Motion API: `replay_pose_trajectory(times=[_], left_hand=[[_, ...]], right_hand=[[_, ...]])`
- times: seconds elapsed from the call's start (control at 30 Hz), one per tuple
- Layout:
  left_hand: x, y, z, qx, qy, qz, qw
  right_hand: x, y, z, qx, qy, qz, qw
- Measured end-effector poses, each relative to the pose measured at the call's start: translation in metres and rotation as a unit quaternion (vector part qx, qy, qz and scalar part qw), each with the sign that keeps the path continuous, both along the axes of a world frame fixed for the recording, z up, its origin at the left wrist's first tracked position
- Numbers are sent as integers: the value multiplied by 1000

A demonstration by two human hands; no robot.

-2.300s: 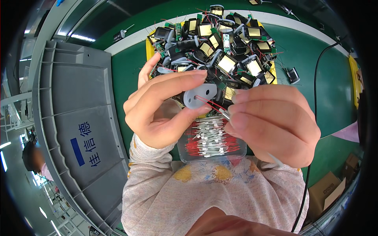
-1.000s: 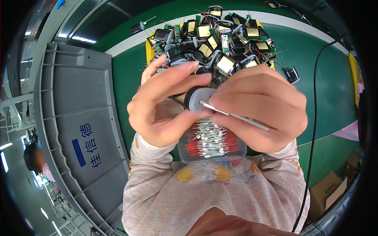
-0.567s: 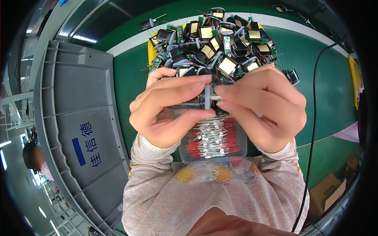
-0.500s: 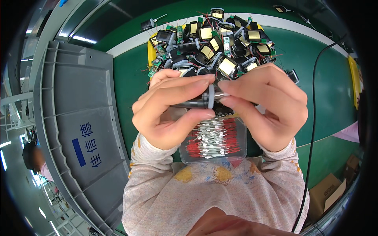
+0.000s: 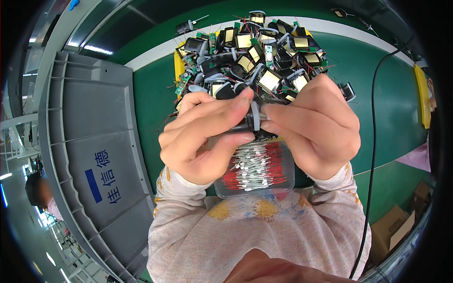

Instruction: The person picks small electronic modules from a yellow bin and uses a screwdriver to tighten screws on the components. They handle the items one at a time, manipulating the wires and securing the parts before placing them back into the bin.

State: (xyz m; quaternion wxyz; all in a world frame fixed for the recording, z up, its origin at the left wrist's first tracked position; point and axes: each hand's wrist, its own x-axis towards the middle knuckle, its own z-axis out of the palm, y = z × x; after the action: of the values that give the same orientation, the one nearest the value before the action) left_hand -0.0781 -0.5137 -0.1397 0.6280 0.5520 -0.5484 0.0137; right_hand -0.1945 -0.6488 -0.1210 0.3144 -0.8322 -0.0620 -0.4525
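A black cylindrical housing with a pale grey ring round its right end lies between the thumb and fingers of my left hand. My right hand is closed in a pinch at that ringed end, on a small shiny light-coloured piece; the fingertips cover most of it, so its kind cannot be made out. Just below my hands stands a clear plastic box full of white-and-red wired parts. Beyond them, similar black housings are heaped with small green circuit boards and thin red wires.
A yellow tray shows at the heap's edge on the green table. To the left stands a large grey crate. A black cable runs down the right side, near a cardboard box. Another person is far left.
My right hand has shifted slightly left and down against the ringed end. My left fingers now cover more of the black housing. Both hands keep their grip.
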Motion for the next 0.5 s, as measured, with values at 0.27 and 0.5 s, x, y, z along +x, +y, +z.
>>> replay_pose_trajectory(times=[0.27, 0.5], left_hand=[[9, 6, 13, 87, 40, -58, 994], [2, 4, 8, 93, 34, 16, 995]], right_hand=[[-2, 7, 1, 17, 35, 1, 999], [5, 1, -1, 62, 66, 15, 996]])
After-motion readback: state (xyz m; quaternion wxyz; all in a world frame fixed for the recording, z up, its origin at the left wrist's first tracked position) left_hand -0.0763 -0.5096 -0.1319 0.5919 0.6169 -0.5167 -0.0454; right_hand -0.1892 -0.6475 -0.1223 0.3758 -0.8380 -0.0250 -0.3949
